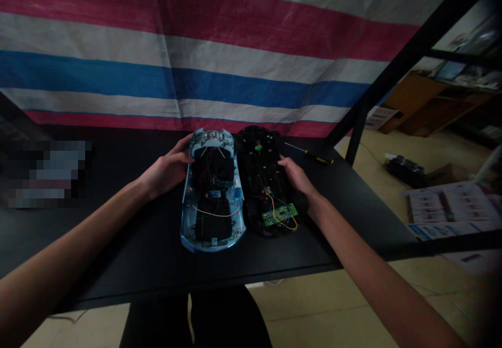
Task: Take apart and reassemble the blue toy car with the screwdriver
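A toy car lies opened in two halves on the black table. Its light blue body shell point(188, 217) shows its hollow inside, with dark parts and thin red and white wires. Beside it on the right is the black chassis point(254, 175), carrying a green circuit board point(280, 214) with a yellow wire at its near end. My left hand point(167, 172) grips the shell's left edge, its fingers partly hidden behind it. My right hand point(300, 183) is closed on the chassis's right side, thumb on the rim and the other fingers out of sight.
A screwdriver point(318, 158) with a black and yellow handle lies right of the chassis on the black table point(149, 254). A striped plastic sheet point(251, 81) hangs behind. A pixelated patch covers something at left. Black frame bars and boxes point(451, 206) stand at right.
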Tool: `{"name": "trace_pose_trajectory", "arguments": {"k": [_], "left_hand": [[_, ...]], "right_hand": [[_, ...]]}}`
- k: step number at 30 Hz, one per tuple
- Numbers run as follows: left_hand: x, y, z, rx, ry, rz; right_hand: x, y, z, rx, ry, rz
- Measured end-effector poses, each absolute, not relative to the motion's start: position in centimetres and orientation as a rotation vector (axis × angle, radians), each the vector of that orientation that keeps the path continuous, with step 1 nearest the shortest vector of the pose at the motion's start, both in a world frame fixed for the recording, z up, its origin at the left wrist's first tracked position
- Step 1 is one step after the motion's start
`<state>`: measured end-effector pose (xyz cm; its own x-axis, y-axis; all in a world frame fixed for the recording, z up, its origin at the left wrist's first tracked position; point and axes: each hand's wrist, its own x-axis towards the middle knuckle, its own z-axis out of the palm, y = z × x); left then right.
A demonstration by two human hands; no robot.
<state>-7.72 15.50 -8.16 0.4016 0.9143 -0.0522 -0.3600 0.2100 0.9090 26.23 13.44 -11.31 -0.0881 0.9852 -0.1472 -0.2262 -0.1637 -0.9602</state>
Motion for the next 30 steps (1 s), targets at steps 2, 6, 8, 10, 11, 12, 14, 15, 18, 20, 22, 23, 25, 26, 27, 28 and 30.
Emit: {"name": "trace_pose_trajectory", "arguments": {"k": [2,6,8,10,11,12,14,15,18,20,22,23,25,26,27,28,30], "left_hand": [[-7.74,15.50,-8.13,0.971,0.689,0.992],[-7.84,15.53,-8.15,0.972,0.710,0.976],[-7.88,15.61,-8.24,0.987,0.714,0.967],[-7.88,15.68,-8.32,0.998,0.700,0.965],[-7.86,15.71,-8.35,0.997,0.691,0.969],[-7.83,15.71,-8.36,0.992,0.684,0.972],[-7.74,15.67,-8.33,0.979,0.682,0.980],[-7.70,15.63,-8.31,0.977,0.683,0.987],[-7.64,15.51,-8.29,0.995,0.671,0.999],[-7.67,15.47,-8.31,1.015,0.659,0.994],[-7.73,15.46,-8.33,1.025,0.658,0.982],[-7.76,15.47,-8.34,1.024,0.663,0.980],[-7.80,15.48,-8.34,1.012,0.675,0.978],[-7.81,15.49,-8.34,1.006,0.678,0.978],[-7.80,15.49,-8.34,1.002,0.679,0.979],[-7.79,15.50,-8.33,1.000,0.678,0.977],[-7.75,15.49,-8.32,1.003,0.673,0.978]], "right_hand": [[26.20,13.47,-11.29,-1.106,-1.008,1.471],[26.05,13.39,-11.19,-1.103,-1.006,1.475],[25.98,13.34,-11.13,-1.094,-0.999,1.480],[25.97,13.32,-11.08,-1.090,-0.995,1.481],[25.99,13.32,-11.07,-1.091,-0.995,1.478],[26.02,13.32,-11.07,-1.094,-0.996,1.476],[26.11,13.34,-11.09,-1.101,-0.997,1.475],[26.15,13.35,-11.12,-1.102,-0.998,1.476],[26.20,13.33,-11.19,-1.096,-1.013,1.467],[26.15,13.29,-11.22,-1.100,-1.024,1.460],[26.05,13.23,-11.23,-1.106,-1.019,1.464],[26.00,13.21,-11.24,-1.110,-1.013,1.468],[25.92,13.19,-11.26,-1.112,-1.003,1.462],[25.90,13.19,-11.28,-1.111,-1.001,1.450],[25.89,13.19,-11.30,-1.107,-1.001,1.440],[25.89,13.19,-11.32,-1.100,-1.002,1.434],[25.88,13.18,-11.33,-1.090,-0.998,1.437]]}}
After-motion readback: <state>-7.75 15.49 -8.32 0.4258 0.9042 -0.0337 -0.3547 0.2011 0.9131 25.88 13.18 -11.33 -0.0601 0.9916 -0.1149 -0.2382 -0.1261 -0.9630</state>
